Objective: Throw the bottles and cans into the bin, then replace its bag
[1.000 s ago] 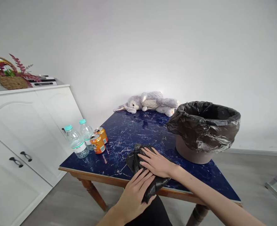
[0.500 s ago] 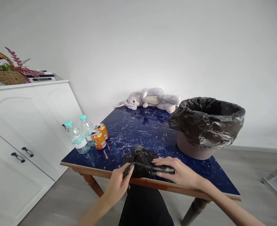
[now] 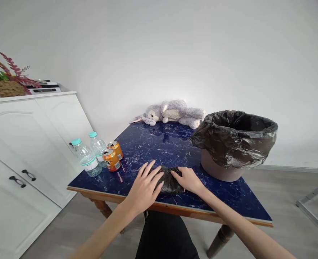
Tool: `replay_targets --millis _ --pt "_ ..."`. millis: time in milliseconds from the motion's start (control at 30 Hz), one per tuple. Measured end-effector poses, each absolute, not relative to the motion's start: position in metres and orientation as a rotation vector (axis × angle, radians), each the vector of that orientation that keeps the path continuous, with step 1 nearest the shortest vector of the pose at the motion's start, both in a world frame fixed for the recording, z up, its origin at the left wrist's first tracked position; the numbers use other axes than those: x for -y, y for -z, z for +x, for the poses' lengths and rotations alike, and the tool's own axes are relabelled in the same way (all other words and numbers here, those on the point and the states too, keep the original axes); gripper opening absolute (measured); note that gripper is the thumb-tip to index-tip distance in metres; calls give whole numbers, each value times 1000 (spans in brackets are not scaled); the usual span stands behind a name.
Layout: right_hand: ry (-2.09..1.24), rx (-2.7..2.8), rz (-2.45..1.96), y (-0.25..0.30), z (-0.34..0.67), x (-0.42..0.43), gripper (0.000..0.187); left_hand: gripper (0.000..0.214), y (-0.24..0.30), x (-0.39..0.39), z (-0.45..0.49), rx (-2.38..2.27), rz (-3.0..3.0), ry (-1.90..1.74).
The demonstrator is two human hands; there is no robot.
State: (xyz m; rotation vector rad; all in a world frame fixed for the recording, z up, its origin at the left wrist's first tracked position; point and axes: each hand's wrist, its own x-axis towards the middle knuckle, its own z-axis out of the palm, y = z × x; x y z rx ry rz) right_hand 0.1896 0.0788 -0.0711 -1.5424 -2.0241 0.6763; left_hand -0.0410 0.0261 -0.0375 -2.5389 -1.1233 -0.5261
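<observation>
A black plastic garbage bag (image 3: pixel 172 185), bunched into a compact bundle, lies on the blue marbled table (image 3: pixel 159 144) near its front edge. My left hand (image 3: pixel 145 185) rests over the bundle's left part with its fingers stretched and spread. At the right end, my right hand (image 3: pixel 190 180) has its fingers curled against the bag and the thumb pressing on top. Part of the bundle is hidden beneath both hands.
A bin (image 3: pixel 221 167) lined with a black bag stands on the right. Two clear bottles (image 3: pixel 87 158) and two orange cans (image 3: pixel 112 160) are at the left. A plush rabbit (image 3: pixel 172 111) lies at the back. White cabinets (image 3: pixel 40 144) stand left of the table.
The rolled-up bag has gone from held at the table edge to lying flatter on the tabletop. My left hand has spread over it; my right hand has shifted slightly left and up.
</observation>
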Motion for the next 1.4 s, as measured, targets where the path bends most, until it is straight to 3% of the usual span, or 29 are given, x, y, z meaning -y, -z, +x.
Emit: replay_targets --millis 100,233,300,500,1000,1133,1400 --pt "-599 1993 -1609 66 185 -66 20 44 49 -32 -43 1128 -2587 439" --pt "-18 2072 -1378 61 166 -39 52 46 63 -41 -44 1204 -2615 393" --pt "109 2206 -1240 65 155 -30 56 48 67 -44 -44 1214 -2647 326" --pt "-112 2435 -1450 91 146 -30 72 53 77 -52 -58 1230 -2679 287" --pt "-179 2383 -1506 90 149 -24 64 54 96 -64 -108 1412 -2689 415" --pt "-63 2294 -1413 84 124 9 65 53 93 -60 -107 1593 -2655 730" --pt "-317 2336 -1507 92 80 30 79 46 86 -56 -107 1909 -2400 1249"
